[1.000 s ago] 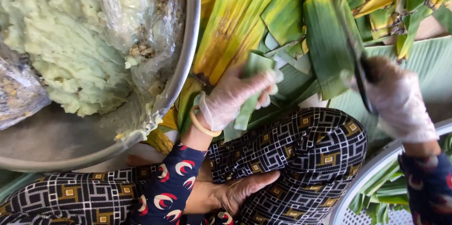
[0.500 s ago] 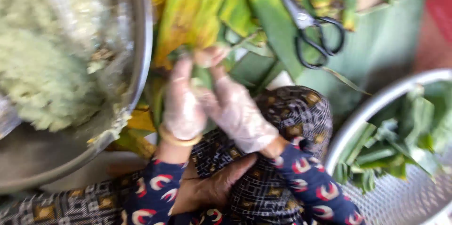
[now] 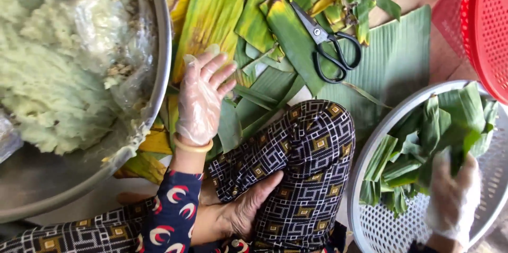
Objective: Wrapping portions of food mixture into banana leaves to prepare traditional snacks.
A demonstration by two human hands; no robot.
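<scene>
The largest thing is one big metal basin (image 3: 159, 73) filling the upper left of the frame, with a mass of pale green sticky rice (image 3: 47, 83) and crumpled clear plastic film (image 3: 114, 36) lying over its right part. Next in size is the spread of banana leaves (image 3: 391, 68) across the top and centre of the frame: too many overlapping strips to count, some deep green, several yellowed with brown edges. At the right edge of the frame sits one round white perforated colander (image 3: 381, 226) holding a heap of folded green leaf parcels (image 3: 423, 147); their number cannot be told, since they overlap. In the upper right corner is part of one red mesh basket (image 3: 487, 20).

The person's patterned black-and-white knee (image 3: 307, 147) rises in the lower centre, and a bare foot rests against it.

There are two gloved hands. The left hand (image 3: 201, 99), in a thin clear glove with a yellow band at the wrist, lies flat on the leaves just right of the basin rim, its fingers (image 3: 219, 70) spread and released, gripping nothing. The right hand (image 3: 450, 200), also gloved, is in the colander at the lower right of the frame, resting on the parcels; whether its fingers are closed on one cannot be told.

One pair of black-handled scissors (image 3: 328, 46) lies on the leaves at upper centre, well apart from both hands.

No labels or printed packages are legible.
</scene>
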